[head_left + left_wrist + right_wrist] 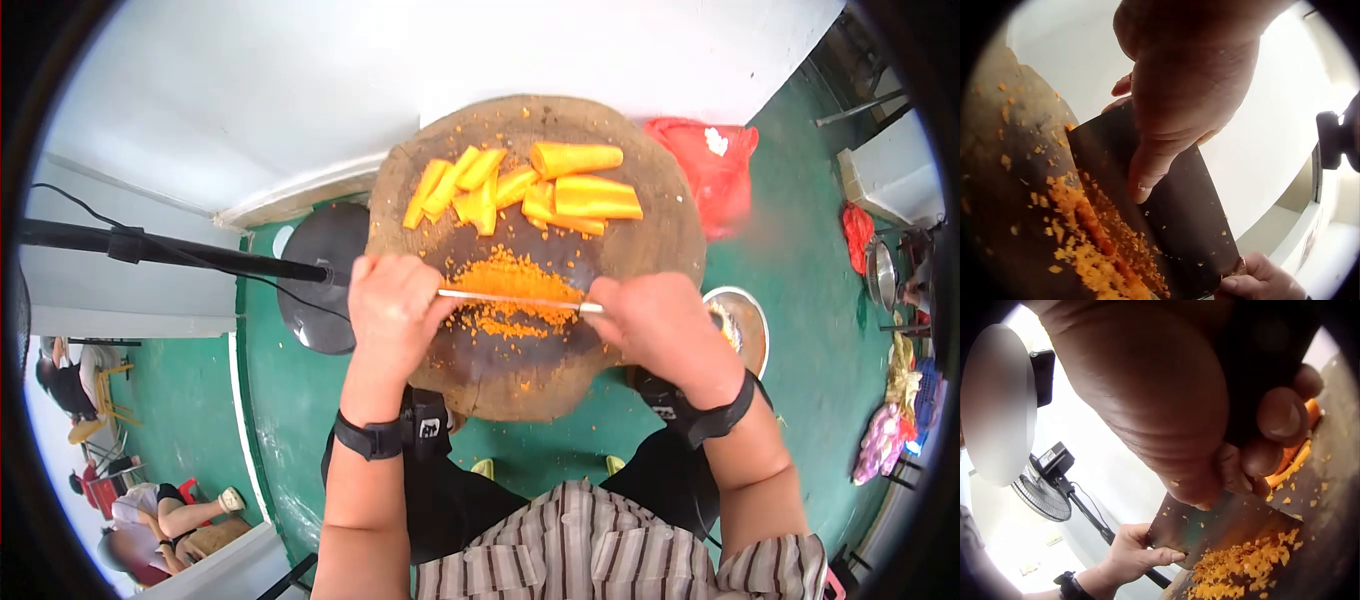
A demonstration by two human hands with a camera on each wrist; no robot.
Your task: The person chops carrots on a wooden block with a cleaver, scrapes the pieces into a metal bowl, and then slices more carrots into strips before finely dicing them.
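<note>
A cleaver (515,299) stands edge down across a round wooden chopping block (655,225), spanning both hands. My right hand (655,320) grips its handle, fingers curled round it. At the blade's other end, my left hand (395,305) pinches the blade, its thumb (1150,169) pressed along the flat face in the left wrist view. Finely chopped carrot (510,272) is heaped on both sides of the blade, and bits cling to the metal. Thick carrot pieces (595,195) lie in a loose group farther back on the block.
A white wall (300,80) rises behind the block. To the left are a fan's black pole (200,257) and round base (315,290). A red plastic bag (705,170) and a metal basin (757,325) sit to the right. People sit at the far left.
</note>
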